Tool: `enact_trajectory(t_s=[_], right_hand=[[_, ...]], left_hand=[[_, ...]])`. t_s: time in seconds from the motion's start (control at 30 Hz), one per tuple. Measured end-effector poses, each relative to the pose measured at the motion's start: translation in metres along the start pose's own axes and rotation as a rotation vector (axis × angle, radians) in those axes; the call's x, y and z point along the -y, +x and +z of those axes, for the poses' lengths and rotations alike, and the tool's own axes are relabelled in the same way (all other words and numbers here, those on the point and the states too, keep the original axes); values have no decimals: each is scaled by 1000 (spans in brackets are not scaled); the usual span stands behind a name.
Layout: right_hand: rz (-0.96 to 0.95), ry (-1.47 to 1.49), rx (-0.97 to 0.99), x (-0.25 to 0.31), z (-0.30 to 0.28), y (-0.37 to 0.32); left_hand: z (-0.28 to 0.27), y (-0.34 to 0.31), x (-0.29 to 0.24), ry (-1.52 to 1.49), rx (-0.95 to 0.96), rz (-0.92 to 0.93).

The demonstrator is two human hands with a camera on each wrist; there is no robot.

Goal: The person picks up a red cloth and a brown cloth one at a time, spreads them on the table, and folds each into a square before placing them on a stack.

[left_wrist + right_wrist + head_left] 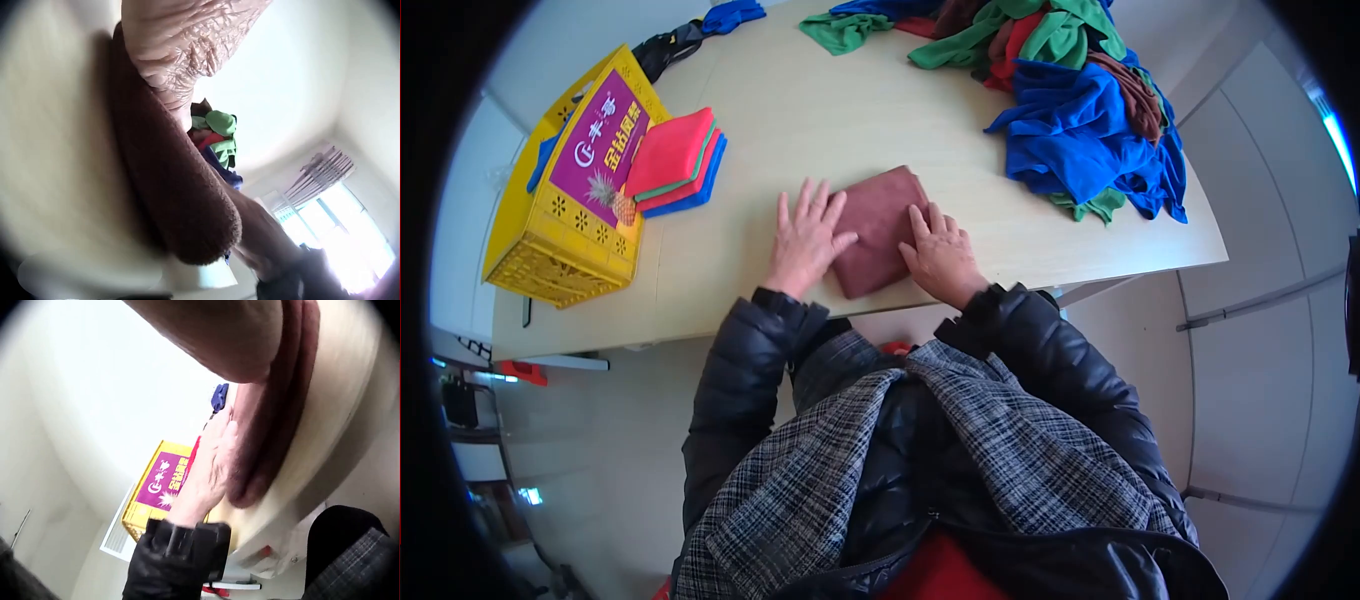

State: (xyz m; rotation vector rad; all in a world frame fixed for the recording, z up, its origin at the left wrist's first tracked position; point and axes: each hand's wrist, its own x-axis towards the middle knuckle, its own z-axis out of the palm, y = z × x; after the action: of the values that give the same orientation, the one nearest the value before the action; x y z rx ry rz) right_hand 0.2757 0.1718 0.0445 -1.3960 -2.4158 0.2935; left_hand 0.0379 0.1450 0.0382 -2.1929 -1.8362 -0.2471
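Note:
A folded brown towel [876, 225] lies flat near the front edge of the table. My left hand [806, 240] rests along its left side, fingers spread and straight, thumb over the cloth. On the opposite side, my right hand [945, 258] touches the towel's right edge with extended fingers. Seen from the left wrist, the towel [175, 187] shows a thick, rounded, fuzzy fold under the hand. The right wrist view shows the stacked layers of the towel [265, 444] from the side, with the left hand [209, 465] beyond.
To the left stands a yellow crate [565, 245] with a purple label. Against it leans a stack of folded red, green and blue cloths [672, 155]. A loose heap of blue, green, red and brown cloths [1080, 120] covers the back right. Dark and blue items [668, 48] lie at the back left.

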Motion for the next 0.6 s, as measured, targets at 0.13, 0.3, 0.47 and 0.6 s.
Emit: enact_trajectory(t_s=[0.13, 0.3, 0.47, 0.6], right_hand=[[-27, -114, 301, 19, -39, -22], [-171, -79, 123, 29, -28, 11], [-278, 106, -98, 46, 48, 35], [-246, -11, -85, 27, 54, 42]], left_hand=[[-6, 2, 12, -96, 0, -189], [2, -7, -15, -300, 61, -185], [27, -16, -25, -237, 23, -109], [31, -17, -23, -243, 45, -130]])
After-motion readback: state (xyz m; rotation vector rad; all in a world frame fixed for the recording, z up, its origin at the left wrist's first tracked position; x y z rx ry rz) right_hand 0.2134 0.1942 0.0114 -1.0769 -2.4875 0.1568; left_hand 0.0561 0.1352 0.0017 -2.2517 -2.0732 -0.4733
